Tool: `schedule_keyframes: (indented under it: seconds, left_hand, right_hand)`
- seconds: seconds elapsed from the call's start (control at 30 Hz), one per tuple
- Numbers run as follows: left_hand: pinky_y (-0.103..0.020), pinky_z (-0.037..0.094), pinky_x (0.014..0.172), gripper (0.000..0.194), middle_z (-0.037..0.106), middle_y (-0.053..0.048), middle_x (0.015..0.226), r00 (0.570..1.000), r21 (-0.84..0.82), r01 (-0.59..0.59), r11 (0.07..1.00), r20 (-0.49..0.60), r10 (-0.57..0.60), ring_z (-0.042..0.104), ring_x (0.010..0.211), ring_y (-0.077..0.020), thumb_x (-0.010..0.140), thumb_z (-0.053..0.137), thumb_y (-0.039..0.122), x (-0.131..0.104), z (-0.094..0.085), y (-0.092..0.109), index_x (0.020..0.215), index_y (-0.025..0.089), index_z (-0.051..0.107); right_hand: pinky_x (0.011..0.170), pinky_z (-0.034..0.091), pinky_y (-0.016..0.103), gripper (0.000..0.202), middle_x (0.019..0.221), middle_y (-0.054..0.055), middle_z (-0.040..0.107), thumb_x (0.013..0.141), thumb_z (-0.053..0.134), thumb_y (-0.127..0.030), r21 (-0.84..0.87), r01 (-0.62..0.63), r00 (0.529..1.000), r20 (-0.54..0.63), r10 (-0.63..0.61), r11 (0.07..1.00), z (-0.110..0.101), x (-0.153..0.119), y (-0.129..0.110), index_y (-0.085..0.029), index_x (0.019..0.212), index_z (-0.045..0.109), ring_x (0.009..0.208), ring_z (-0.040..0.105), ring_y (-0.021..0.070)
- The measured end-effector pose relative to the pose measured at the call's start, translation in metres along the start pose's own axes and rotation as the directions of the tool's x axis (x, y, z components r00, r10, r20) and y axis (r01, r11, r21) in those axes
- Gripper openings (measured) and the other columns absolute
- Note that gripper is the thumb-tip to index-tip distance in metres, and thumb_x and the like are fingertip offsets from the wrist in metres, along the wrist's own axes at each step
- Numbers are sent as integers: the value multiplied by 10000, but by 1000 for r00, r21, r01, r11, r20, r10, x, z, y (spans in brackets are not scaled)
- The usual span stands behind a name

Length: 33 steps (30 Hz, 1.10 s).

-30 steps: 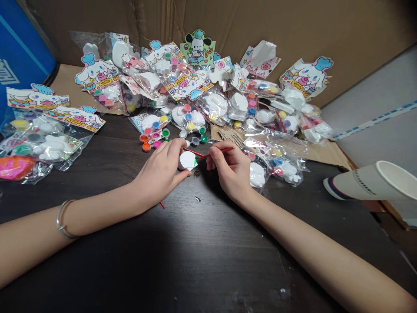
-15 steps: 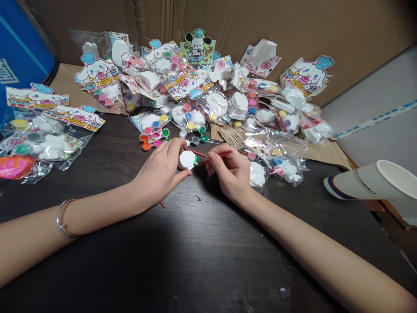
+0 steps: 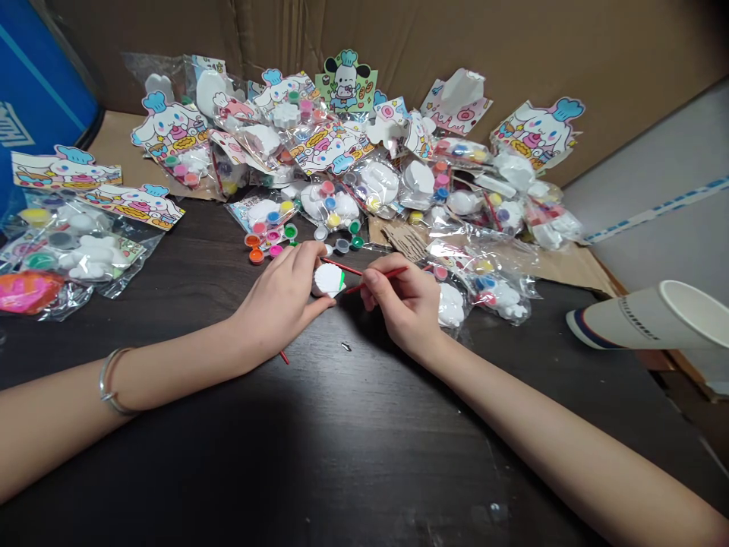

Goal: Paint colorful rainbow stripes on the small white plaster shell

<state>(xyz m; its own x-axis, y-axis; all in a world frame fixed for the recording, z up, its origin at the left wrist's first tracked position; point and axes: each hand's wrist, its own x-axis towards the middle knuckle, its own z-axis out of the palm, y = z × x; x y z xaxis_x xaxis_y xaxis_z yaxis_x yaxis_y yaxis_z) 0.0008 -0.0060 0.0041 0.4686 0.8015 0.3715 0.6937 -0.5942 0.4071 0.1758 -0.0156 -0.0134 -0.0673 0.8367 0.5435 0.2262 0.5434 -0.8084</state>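
Note:
Between the thumb and fingers of my left hand (image 3: 279, 304) is a small white plaster figure (image 3: 329, 280), gripped from its left side. Green paint marks its right edge. My right hand (image 3: 402, 300) is closed around a thin red paintbrush (image 3: 392, 272), whose tip points left and sits close to the green edge; I cannot tell if it touches. Another red stick crosses behind the figure, and a red tip (image 3: 284, 357) pokes out below my left wrist. Open paint pots (image 3: 256, 255) in orange, pink and green stand just beyond my left hand.
Clear bags of white figures and paint pots (image 3: 330, 205) with cartoon cards are heaped at the back. More bags (image 3: 85, 251) lie at the left. A paper cup (image 3: 643, 315) stands on the right, and a cardboard wall (image 3: 415, 38) rises behind. A small scrap (image 3: 345, 346) lies on the dark table (image 3: 353, 456).
The brush tip has drawn back slightly to the right from the figure's edge. The figure is turned a little, showing more of the green paint. My left hand stays nearly still.

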Motion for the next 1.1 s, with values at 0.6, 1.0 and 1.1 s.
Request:
schedule_keyframes:
  seconds: [0.6, 1.0, 1.1]
  left_hand:
    - [-351, 502, 813, 461, 611, -64, 1033, 999, -18, 45, 999, 25, -45, 600, 972, -239, 706, 746, 138, 1, -2, 1, 1041, 173, 431]
    - [-355, 496, 813, 466, 609, -82, 1031, 999, -22, 44, 999, 21, -43, 596, 973, -251, 702, 754, 132, 1, -1, 2, 1049, 150, 442]
    - [-358, 498, 813, 471, 609, -71, 1032, 999, -21, 48, 999, 19, -47, 597, 969, -247, 697, 755, 132, 0, -1, 2, 1043, 163, 438]
  right_hand:
    - [395, 381, 197, 190, 529, -55, 514, 889, 535, -296, -5, 8, 1000, 5, -8, 1000, -1, -1, 0, -194, 728, 529, 415, 475, 63]
    - [416, 380, 200, 189, 524, -58, 510, 875, 553, -290, -21, -24, 997, -71, 23, 999, 1, 1, -1, -192, 716, 530, 426, 482, 61]
    - [399, 377, 198, 204, 520, -58, 510, 879, 548, -317, 5, -15, 999, -48, 16, 1000, 0, 1, -1, -193, 719, 529, 414, 477, 62]
